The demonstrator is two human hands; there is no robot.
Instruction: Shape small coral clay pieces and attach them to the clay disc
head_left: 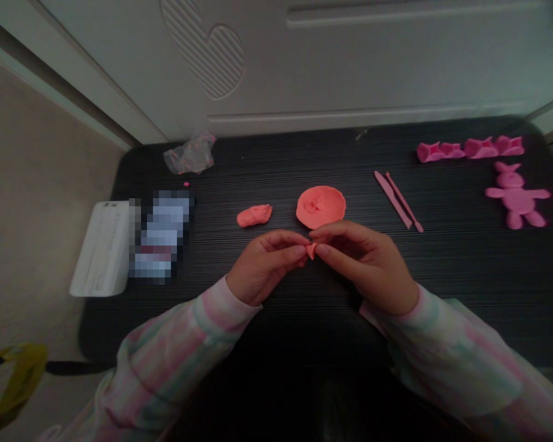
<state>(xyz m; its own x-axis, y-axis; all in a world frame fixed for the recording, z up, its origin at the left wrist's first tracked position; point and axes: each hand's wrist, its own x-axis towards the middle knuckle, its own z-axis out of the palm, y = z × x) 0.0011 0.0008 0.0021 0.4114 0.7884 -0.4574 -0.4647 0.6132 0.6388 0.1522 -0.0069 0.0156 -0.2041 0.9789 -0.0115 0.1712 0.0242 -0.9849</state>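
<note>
Between the fingertips of my left hand (271, 261) and my right hand (368, 261) is a small piece of orange modelling clay (311, 250). Both hands pinch it, thumbs pointing inward. Just beyond my fingers lies a round orange clay dish (334, 205) with a small raised shape in its middle. To its left rests an orange lump of clay (254, 215), rounded at one end and ragged at the other. Two pink modelling tools, a flat knife (392, 199) and a thin stick (403, 201), lie side by side past my right hand.
A flat pink clay figure with ears (518, 199) lies at the right below a row of pink clay shapes (482, 148). On the left are a crumpled plastic bag (191, 155), a pink crumb (187, 184), a blurred phone (163, 233) and a white box (102, 248). A pale panel (373, 67) stands behind the dark table (221, 153).
</note>
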